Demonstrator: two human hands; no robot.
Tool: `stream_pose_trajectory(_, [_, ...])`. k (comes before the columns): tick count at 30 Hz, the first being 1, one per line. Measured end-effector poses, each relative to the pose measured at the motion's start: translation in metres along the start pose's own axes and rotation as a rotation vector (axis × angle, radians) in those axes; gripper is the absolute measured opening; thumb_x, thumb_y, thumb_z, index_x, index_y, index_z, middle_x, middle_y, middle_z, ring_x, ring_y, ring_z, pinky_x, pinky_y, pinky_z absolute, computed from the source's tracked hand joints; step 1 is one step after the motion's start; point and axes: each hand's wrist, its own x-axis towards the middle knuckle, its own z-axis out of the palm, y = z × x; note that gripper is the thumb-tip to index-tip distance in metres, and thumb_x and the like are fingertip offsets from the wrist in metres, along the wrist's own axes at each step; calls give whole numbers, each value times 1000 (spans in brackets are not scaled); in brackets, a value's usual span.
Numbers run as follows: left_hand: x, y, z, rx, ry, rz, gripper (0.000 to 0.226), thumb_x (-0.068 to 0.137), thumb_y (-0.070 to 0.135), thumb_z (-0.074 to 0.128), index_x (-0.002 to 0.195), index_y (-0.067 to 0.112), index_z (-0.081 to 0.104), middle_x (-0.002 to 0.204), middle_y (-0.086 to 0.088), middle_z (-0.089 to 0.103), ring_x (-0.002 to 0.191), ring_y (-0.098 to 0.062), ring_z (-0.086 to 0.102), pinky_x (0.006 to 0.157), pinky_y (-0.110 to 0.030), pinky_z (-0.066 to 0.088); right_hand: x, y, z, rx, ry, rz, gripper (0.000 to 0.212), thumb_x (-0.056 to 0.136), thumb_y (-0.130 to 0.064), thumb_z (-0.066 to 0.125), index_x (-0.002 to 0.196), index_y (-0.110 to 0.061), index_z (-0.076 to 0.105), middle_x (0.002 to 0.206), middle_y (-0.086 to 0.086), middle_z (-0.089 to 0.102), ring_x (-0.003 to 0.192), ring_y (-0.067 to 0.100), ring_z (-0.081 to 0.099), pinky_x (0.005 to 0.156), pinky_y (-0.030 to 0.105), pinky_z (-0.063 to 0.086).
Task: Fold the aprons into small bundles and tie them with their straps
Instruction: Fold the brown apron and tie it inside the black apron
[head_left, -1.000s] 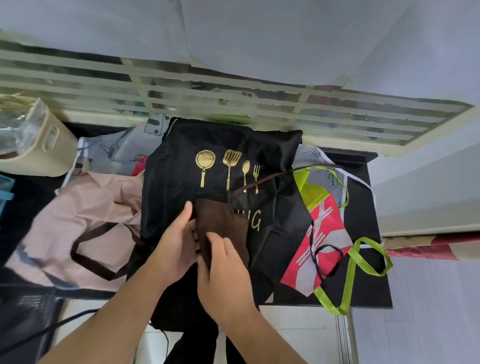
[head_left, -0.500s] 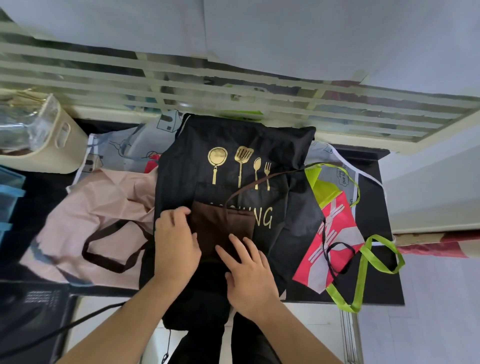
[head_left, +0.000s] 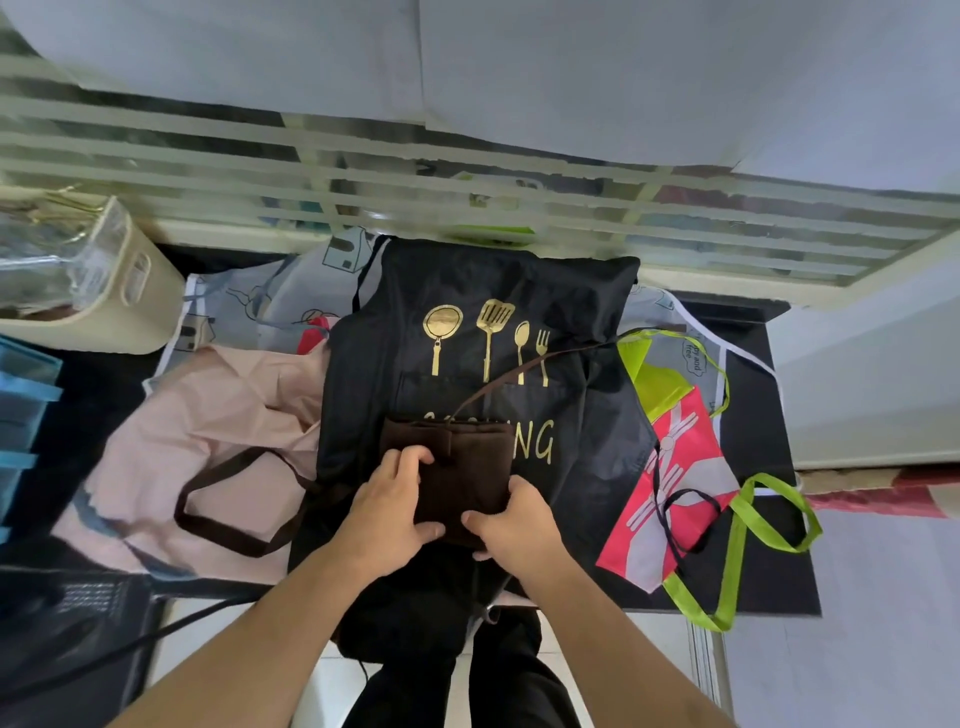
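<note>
Both hands grasp a small folded bundle of dark brown fabric (head_left: 457, 467), the left hand (head_left: 387, 512) with fingers curled over its upper left part and thumb under the near edge, the right hand (head_left: 511, 519) clasping the near right corner with its thumb pointing inward. The bundle lies on top of a black apron printed with gold kitchen utensils and lettering (head_left: 483, 332), which is spread over the dark table (head_left: 763, 457). A thin brown strap (head_left: 540, 358) runs from the bundle's top edge up and to the right across the black apron. The step in hand looks like the last folds of this brown apron, pressed compact before binding. The next move probably calls for keeping one hand on the bundle so it does not spring open while the other draws in the loose strap and winds it around. Both forearms reach in from the near edge, wrists close together, palms turned down. To the left lies a crumpled pale pink apron with a brown strap loop (head_left: 208, 441); to the right, a red and grey apron with lime green straps (head_left: 675, 478). A cream plastic basket (head_left: 124, 296) stands at far left.
</note>
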Motion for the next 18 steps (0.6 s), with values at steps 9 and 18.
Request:
stream_pose_trajectory(9, [-17, 9, -6, -216, 164, -83, 34, 92, 37, 76, 118, 35, 54, 115, 14, 45, 91, -1, 57, 73, -10, 41, -17, 3, -47, 191, -48, -189, 40, 90, 10, 67, 111, -25, 70, 96, 3, 78, 82, 28, 76, 56, 36, 59])
stream_pose_trajectory(18, [-16, 58, 2, -325, -225, -520, 62, 101, 62, 51, 84, 6, 73, 65, -6, 76, 59, -22, 76, 60, -35, 65, 1, 32, -90, 144, 46, 85, 26, 94, -11, 69, 119, -17, 65, 110, 4, 74, 94, 26, 72, 82, 46, 65])
